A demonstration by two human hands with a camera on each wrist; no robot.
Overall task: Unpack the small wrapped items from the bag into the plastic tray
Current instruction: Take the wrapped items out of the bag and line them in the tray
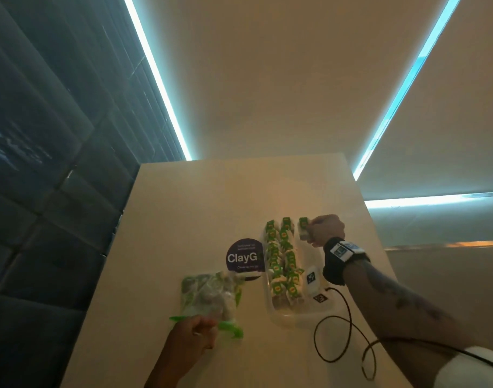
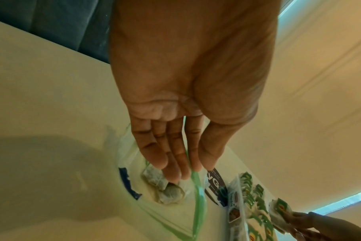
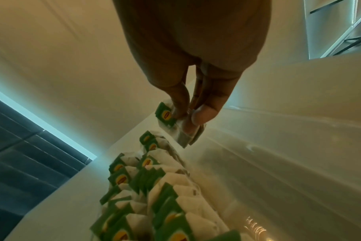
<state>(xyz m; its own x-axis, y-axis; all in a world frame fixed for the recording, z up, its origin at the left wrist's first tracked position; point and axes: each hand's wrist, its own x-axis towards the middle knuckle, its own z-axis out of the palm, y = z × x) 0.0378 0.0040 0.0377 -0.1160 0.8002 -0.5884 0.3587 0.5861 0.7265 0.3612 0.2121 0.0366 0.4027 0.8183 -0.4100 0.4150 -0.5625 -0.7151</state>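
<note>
A clear zip bag (image 1: 208,295) with a green seal strip lies on the pale table, a few wrapped tea bags (image 2: 165,187) still inside. My left hand (image 1: 203,327) pinches the bag's near green edge; in the left wrist view the seal strip (image 2: 198,187) runs between the fingers and thumb of my left hand (image 2: 188,172). To the right stands a clear plastic tray (image 1: 284,317) with two rows of green-labelled tea bags (image 1: 281,264). My right hand (image 1: 309,228) pinches one wrapped tea bag (image 3: 167,117) over the tray's far end, beside the rows.
A round dark sticker (image 1: 243,257) lies between bag and tray. A white device (image 1: 312,278) with a marker sits at the tray's right side, and a black cable (image 1: 337,326) loops near my right forearm. The table's left edge (image 1: 110,247) drops to dark tiles.
</note>
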